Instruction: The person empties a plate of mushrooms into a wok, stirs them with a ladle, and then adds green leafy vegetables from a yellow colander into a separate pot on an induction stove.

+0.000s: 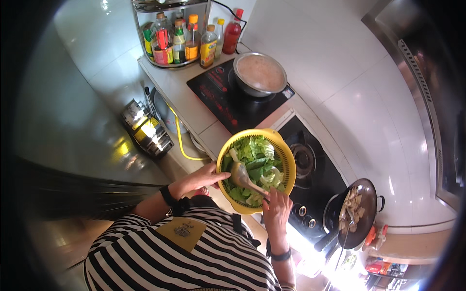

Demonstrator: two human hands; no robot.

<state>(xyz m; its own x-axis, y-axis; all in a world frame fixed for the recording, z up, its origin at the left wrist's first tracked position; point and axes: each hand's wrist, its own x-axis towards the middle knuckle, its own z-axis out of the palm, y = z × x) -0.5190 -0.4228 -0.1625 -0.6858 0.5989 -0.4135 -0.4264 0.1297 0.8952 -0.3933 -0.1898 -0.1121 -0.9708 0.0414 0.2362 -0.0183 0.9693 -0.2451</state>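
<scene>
A yellow plastic colander (288, 152) full of green leafy vegetables (256, 162) is held in front of me, over the edge between the induction cooktop and the gas stove. My left hand (209, 176) grips its left rim, with the thumb on the edge. A metal ladle (241, 175) lies bowl-down over the leaves. My right hand (277, 205) is at the colander's lower right rim, with the ladle's handle in its fingers; whether it also bears on the rim is unclear.
A metal pot (260, 74) of cloudy liquid sits on the black induction cooktop (214, 96). A wok (367, 214) with chopped food and a utensil stands on the gas stove (324, 171). Seasoning bottles (191, 40) crowd the back corner. A yellow hose (179, 134) hangs below the counter.
</scene>
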